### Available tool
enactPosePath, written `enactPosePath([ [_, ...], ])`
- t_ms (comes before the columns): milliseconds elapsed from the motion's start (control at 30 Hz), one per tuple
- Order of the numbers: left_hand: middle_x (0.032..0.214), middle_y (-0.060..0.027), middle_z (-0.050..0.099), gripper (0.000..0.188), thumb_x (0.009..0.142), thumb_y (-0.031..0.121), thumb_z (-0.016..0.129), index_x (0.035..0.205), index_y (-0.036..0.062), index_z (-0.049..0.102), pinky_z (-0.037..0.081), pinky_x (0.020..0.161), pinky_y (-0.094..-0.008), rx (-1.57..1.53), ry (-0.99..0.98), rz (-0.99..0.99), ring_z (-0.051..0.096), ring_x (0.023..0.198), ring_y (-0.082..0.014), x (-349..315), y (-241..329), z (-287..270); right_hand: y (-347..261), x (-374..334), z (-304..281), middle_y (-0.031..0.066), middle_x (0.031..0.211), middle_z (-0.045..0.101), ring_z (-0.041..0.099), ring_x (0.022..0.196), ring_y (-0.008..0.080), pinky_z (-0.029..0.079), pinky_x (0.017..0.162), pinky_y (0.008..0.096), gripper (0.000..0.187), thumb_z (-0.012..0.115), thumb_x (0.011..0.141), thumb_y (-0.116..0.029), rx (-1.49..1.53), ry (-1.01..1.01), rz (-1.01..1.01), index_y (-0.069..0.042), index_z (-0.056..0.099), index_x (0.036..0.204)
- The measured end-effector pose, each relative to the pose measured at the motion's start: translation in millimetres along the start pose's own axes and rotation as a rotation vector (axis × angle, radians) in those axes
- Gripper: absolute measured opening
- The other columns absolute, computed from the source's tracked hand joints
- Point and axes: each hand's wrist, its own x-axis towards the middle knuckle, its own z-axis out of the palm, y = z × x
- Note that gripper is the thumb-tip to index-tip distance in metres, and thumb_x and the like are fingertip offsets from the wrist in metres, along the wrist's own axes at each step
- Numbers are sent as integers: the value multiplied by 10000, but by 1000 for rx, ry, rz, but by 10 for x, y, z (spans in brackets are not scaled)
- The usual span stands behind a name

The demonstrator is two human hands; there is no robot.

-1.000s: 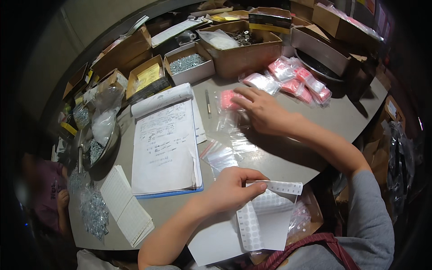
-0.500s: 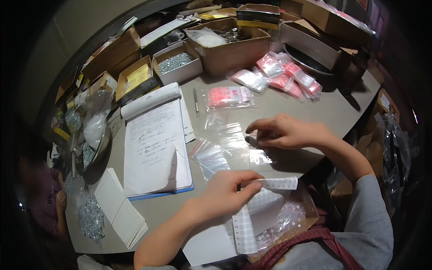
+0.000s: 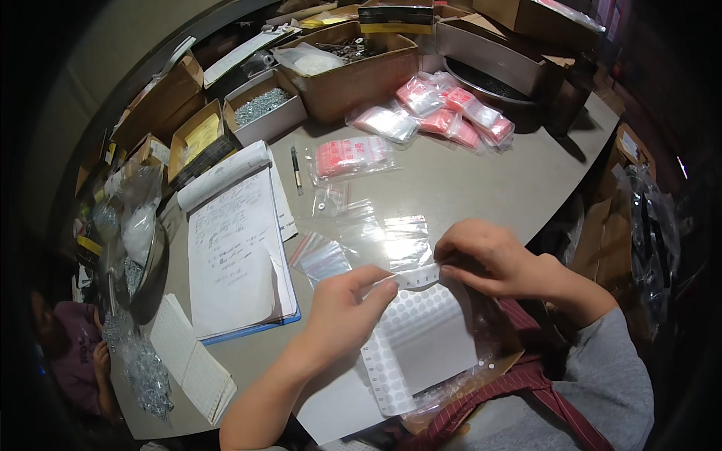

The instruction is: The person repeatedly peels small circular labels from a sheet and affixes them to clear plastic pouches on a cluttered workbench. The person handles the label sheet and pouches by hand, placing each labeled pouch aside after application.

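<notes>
Between my two hands is a sheet of round pale stickers (image 3: 417, 307), its top edge curled over and its lower part hanging down. My left hand (image 3: 340, 310) pinches the folded top edge at its left end. Thumb and fingers of my right hand (image 3: 502, 259) close on the right end of that edge; whether a single sticker is between them is too small to tell. Just beyond the sheet lie small clear zip bags (image 3: 406, 234), partly overlapping. One small bag (image 3: 329, 201) has a washer in it.
Left of the bags lie a clipboard with written papers (image 3: 233, 248) and a pen (image 3: 296, 169). Red-and-clear bag packs (image 3: 350, 155) lie farther back, before boxes of hardware (image 3: 263, 104). A bag of washers (image 3: 470, 379) sits below the sheet. Another person (image 3: 75, 346) is at far left.
My right hand has come back from the zip bags to the sticker sheet and closed on its edge. The sheet is now spread between both hands. The whole view has shifted slightly.
</notes>
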Motion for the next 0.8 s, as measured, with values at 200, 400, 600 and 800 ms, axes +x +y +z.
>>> enactPosePath([
  [200,763,22,650,272,988,225,666,1075,-24,733,424,587,-250,-27,-15,-12,501,638,-52,40,-72,-74,-72,35,171,117,973,658,648,875,306,529,783,392,253,772,795,6,-244,216,-167,-12,644,1013],
  [400,696,53,577,252,994,230,691,997,-19,734,345,518,-239,-45,10,17,458,600,-35,42,-47,-68,11,18,245,203,1109,594,583,1045,413,486,931,482,375,698,771,-22,-125,155,-122,3,579,1126],
  [600,640,9,594,261,1013,236,654,953,-11,711,403,491,-260,194,34,111,513,546,-52,8,-92,7,83,442,122,206,1242,543,462,1232,423,387,1084,476,222,628,906,-64,27,51,31,26,561,1099],
  [800,612,-26,595,265,1012,229,634,969,-24,697,443,502,-277,278,-4,181,558,543,-74,1,-20,-14,143,632,152,186,1304,529,416,1316,417,356,1123,502,204,628,893,-70,6,-38,-52,12,570,1072],
])
